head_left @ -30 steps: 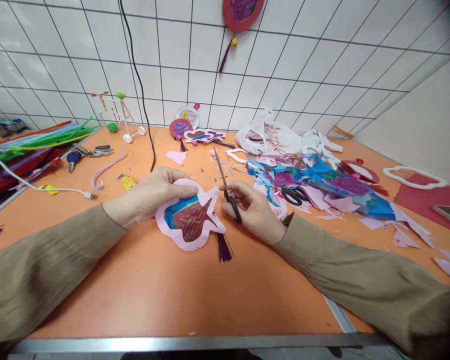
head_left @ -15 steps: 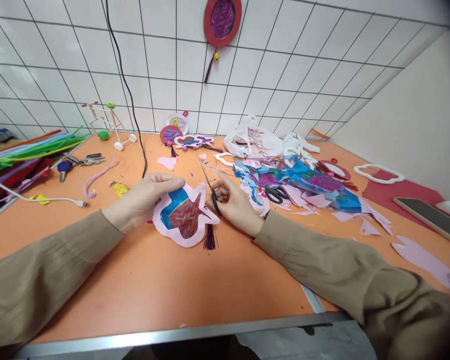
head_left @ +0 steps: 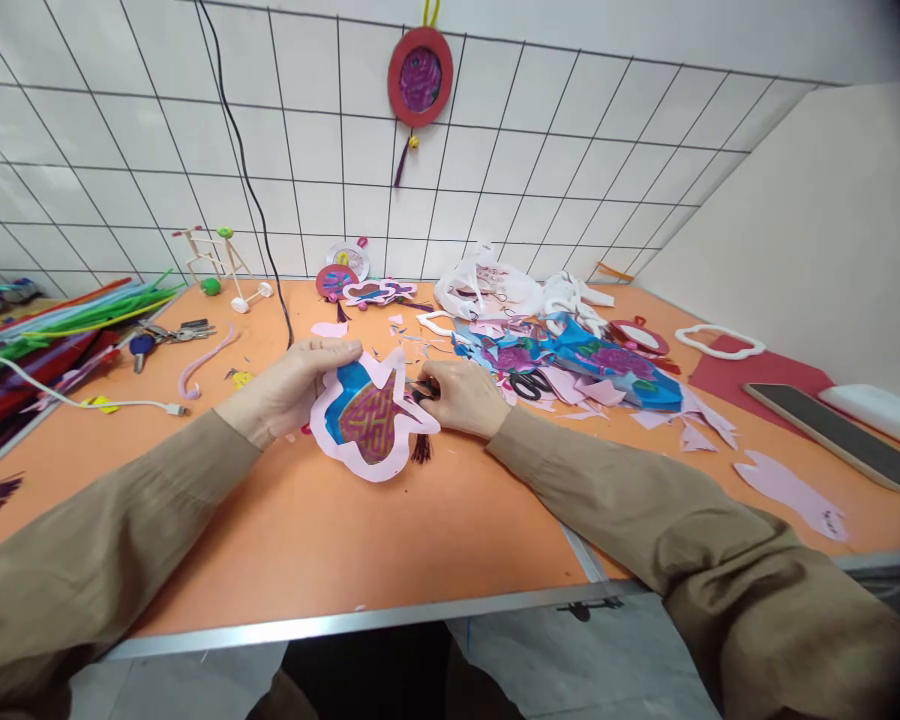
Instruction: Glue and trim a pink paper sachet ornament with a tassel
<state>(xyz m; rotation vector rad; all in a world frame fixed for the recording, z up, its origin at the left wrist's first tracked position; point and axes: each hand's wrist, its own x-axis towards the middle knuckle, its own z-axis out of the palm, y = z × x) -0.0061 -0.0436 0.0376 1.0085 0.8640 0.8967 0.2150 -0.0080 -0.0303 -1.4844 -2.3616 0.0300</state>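
My left hand (head_left: pixel 289 390) grips the upper left edge of a fish-shaped paper ornament (head_left: pixel 367 425), thumb on top. The ornament has a pale pink border around a blue and maroon-gold patterned middle, and its pointed tail faces right. Curled round the black handles of a pair of scissors (head_left: pixel 426 388) is my right hand (head_left: pixel 465 397), close beside the tail. The blades are mostly hidden behind the ornament and the fingers. A dark purple tassel (head_left: pixel 421 448) shows just below the tail.
Cut scraps (head_left: pixel 570 360) of pink and blue lie behind my right hand, with black-handled scissors (head_left: pixel 529 385) among them. A white plastic bag (head_left: pixel 487 285) and finished ornaments (head_left: pixel 337 280) are at the back. Keys (head_left: pixel 176 330), a white cable (head_left: pixel 82 400) and a phone (head_left: pixel 832 430) lie at the sides.
My right hand has turned, and the scissors now point behind the ornament's tail instead of upward in plain view. The ornament stays in my left hand; the camera view has shifted.
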